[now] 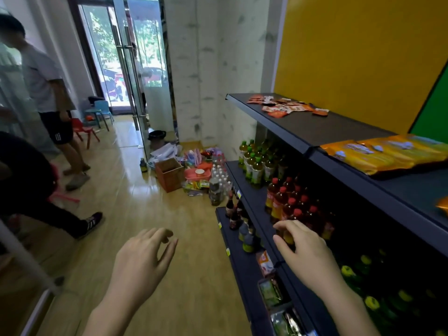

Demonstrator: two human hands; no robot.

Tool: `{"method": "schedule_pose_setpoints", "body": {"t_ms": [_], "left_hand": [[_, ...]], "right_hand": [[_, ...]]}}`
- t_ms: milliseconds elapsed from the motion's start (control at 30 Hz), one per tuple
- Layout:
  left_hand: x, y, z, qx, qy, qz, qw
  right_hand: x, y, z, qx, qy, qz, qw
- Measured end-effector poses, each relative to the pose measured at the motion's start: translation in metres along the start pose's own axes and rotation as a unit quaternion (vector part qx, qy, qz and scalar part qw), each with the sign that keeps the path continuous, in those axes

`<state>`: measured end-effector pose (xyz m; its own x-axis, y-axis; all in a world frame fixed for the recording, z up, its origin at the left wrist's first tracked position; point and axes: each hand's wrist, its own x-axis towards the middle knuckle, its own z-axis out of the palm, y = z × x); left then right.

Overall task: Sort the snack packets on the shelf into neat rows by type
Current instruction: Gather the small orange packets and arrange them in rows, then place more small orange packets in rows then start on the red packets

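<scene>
A dark top shelf [315,128] runs along the right wall. At its far end lies a loose scatter of small orange and white snack packets [286,106]. Nearer me, large yellow-orange packets [388,154] lie overlapping on the same shelf. My left hand [143,258] hangs over the floor aisle, fingers apart, holding nothing. My right hand [303,248] hovers at the edge of the middle shelf, in front of red-capped bottles [291,207], fingers spread and empty. Both hands are well below the snack packets.
Green-capped bottles [257,163] fill the far middle shelf; dark bottles [236,214] and packets stand on the lowest shelf. A cardboard box [169,174] and piled goods sit on the floor by the pillar. Two people stand at the left near glass doors [128,69].
</scene>
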<state>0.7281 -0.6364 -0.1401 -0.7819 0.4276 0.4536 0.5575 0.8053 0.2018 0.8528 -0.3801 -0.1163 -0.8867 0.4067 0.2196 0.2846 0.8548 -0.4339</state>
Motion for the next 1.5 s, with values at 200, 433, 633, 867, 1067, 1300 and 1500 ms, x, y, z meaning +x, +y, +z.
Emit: {"method": "schedule_pose_setpoints", "body": {"t_ms": [200, 433, 633, 867, 1067, 1300, 1500], "left_hand": [[0.078, -0.049, 0.054, -0.011, -0.042, -0.027, 0.999], [0.230, -0.093, 0.093, -0.033, -0.017, 0.048, 0.998], [0.335, -0.113, 0.134, -0.080, -0.051, 0.134, 0.986], [0.418, -0.114, 0.207, -0.125, -0.117, 0.177, 0.969], [0.518, -0.074, 0.242, -0.183, -0.050, 0.245, 0.951], [0.627, -0.008, 0.255, -0.244, 0.002, 0.345, 0.906], [0.677, 0.052, 0.262, -0.287, 0.003, 0.395, 0.873]], "right_hand": [[0.092, -0.008, 0.051, -0.010, -0.016, 0.003, 1.000], [0.211, -0.032, 0.083, -0.015, 0.033, 0.072, 0.997], [0.287, -0.044, 0.092, -0.023, 0.061, 0.134, 0.989], [0.361, -0.033, 0.089, -0.048, 0.073, 0.172, 0.981], [0.435, -0.020, 0.067, -0.051, 0.152, 0.176, 0.971], [0.508, 0.011, 0.028, -0.086, 0.230, 0.200, 0.949], [0.544, 0.033, 0.001, -0.128, 0.256, 0.257, 0.923]]}}
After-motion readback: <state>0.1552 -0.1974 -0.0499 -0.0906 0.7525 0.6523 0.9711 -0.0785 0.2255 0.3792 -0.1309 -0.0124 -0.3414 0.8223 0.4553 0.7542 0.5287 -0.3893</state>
